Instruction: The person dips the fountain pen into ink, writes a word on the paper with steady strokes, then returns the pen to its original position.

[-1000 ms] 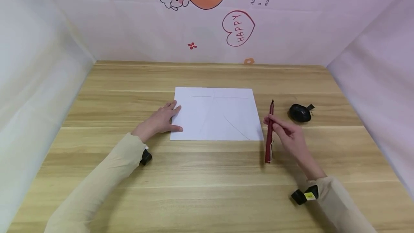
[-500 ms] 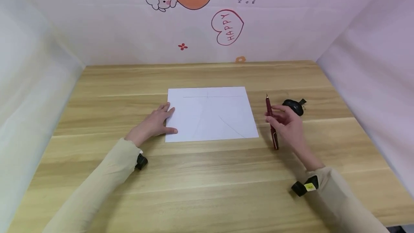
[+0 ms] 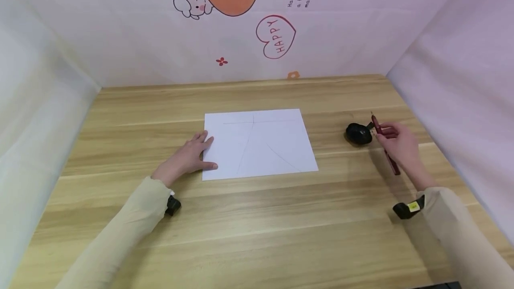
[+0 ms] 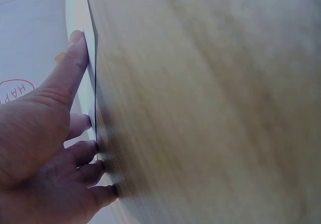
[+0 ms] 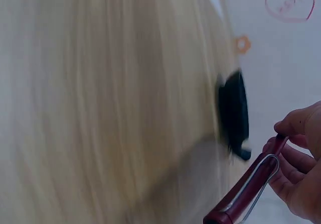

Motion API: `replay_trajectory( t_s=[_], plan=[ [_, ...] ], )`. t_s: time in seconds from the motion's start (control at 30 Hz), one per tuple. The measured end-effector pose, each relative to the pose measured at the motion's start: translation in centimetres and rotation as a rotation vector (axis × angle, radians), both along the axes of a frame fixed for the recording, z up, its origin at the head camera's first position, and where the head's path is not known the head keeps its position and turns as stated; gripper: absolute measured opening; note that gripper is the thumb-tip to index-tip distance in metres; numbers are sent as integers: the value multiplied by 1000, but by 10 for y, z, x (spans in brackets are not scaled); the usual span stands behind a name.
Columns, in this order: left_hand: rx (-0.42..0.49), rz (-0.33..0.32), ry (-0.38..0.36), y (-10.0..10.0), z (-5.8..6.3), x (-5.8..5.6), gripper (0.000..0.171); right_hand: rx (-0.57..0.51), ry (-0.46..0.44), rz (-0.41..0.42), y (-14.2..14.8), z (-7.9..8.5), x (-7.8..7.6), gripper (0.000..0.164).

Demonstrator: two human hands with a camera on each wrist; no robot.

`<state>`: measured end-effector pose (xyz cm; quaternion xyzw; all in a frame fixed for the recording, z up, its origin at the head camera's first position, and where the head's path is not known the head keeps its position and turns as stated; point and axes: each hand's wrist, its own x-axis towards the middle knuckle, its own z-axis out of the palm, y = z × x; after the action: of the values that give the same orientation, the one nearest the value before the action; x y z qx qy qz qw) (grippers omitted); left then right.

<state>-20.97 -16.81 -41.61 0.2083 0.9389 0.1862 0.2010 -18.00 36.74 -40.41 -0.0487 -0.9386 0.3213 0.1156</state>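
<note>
A white sheet of paper (image 3: 277, 146) with several thin drawn lines lies on the wooden table. My left hand (image 3: 188, 153) rests at its left edge, thumb and fingers spread over the margin; the left wrist view shows the thumb (image 4: 75, 66) stretched along the paper. To the right of the sheet, my right hand (image 3: 401, 144) pinches a dark red pen (image 3: 390, 159) above the table. Its slim tip points away from me, and a metal clip shows on its rear part in the right wrist view. Just left of this hand is a black rounded object (image 3: 358, 134) with a small tab.
The wooden table (image 3: 257, 217) spreads around the sheet. White printed cloth (image 3: 341, 43) hangs behind it, with white cloth (image 3: 36, 115) on both sides. A dark object (image 3: 441, 286) shows at the bottom right edge.
My right hand has carried the pen rightward, away from the paper and to the far side of the black object; the pen has changed its slant. My left hand stays on the sheet.
</note>
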Motion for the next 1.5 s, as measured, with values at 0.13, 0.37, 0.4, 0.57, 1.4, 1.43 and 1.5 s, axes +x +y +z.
replay_trajectory(
  t_s=[0.13,0.37,0.4,0.57,1.4,1.43,1.5],
  plan=[
    [1,5,-3,-1,-1,0,87,97,-22,14,16,-8,-10,29],
    [17,3,-5,-4,-2,4,87,182,-37,85,21,-18,-21,26],
    [18,5,-9,-5,-3,4,88,179,-38,95,20,-19,-21,25],
    [18,5,-3,-7,-3,3,87,195,-49,117,19,-20,-23,26],
    [-54,-29,69,-9,-6,-6,86,153,-64,-10,10,-3,-55,42],
    [-60,-34,71,-9,-6,-8,85,155,-71,-7,6,-1,-59,42],
    [-74,-43,73,-7,-8,-11,85,158,-76,6,-2,3,-66,42]
  ],
)
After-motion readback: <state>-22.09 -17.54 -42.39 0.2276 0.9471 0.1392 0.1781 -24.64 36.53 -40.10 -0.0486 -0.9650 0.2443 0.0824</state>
